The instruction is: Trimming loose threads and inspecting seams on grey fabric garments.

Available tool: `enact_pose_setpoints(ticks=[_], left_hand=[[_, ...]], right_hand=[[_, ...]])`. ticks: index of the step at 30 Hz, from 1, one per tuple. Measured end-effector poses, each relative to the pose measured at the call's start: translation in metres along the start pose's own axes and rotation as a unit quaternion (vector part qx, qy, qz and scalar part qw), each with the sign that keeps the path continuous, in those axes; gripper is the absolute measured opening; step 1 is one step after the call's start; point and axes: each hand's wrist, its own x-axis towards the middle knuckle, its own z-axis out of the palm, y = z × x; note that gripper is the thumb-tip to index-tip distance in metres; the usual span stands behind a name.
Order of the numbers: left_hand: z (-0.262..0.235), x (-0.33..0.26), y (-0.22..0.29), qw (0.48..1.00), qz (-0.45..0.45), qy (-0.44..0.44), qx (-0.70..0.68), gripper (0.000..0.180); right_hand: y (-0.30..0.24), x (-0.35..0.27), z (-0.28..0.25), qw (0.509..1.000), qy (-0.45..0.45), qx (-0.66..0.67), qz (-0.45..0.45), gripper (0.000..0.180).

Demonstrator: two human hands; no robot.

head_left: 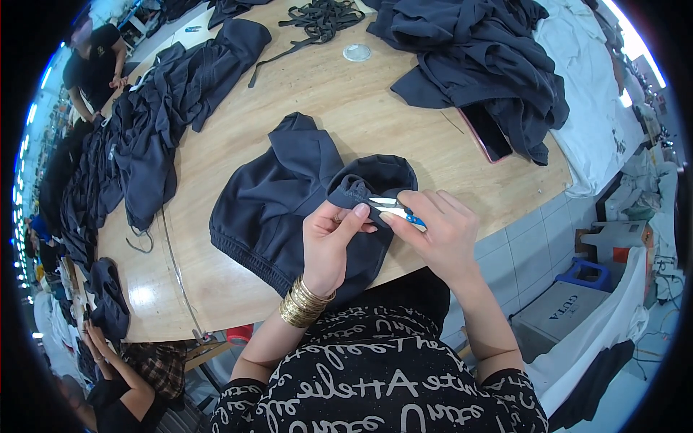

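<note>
Nearest, the left hand (328, 242), ringed by one stack of gold bangles (303, 303), pinches a fold of the one dark garment (281, 198) lying on the wooden table (375, 115). Just beside it, the right hand (440, 231) is closed on one pair of thread snips (397, 209), whose blades touch the cloth. Farther off lie two heaps of dark clothes, one along the left (159, 123) and one at the far right (484, 65). Between them sit one clear round lid (356, 52) and one tangle of dark straps (321, 18). One dark phone (487, 133) lies beside the right heap.
</note>
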Motion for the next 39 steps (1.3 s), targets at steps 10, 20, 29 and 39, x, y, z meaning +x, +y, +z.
enact_pose_setpoints(ticks=[10,20,29,39], left_hand=[[-0.0001,0.0003,0.0002,1.0,-0.01,0.005,0.001,0.018],[0.0012,-0.0005,-0.0004,1.0,-0.01,0.01,0.001,0.019],[0.0017,0.002,-0.0001,0.999,-0.014,0.008,-0.048,0.021],[0.0025,0.0004,-0.0031,0.999,0.005,0.015,-0.03,0.019]], right_hand=[[-0.0012,0.0017,0.0016,1.0,-0.009,0.013,0.01,0.023],[-0.0003,0.0,0.0035,0.999,-0.001,0.023,0.022,0.022],[-0.0015,0.0004,0.0015,1.0,0.002,0.003,0.025,0.022],[-0.0023,-0.0003,0.0,1.0,-0.003,-0.01,0.027,0.022]])
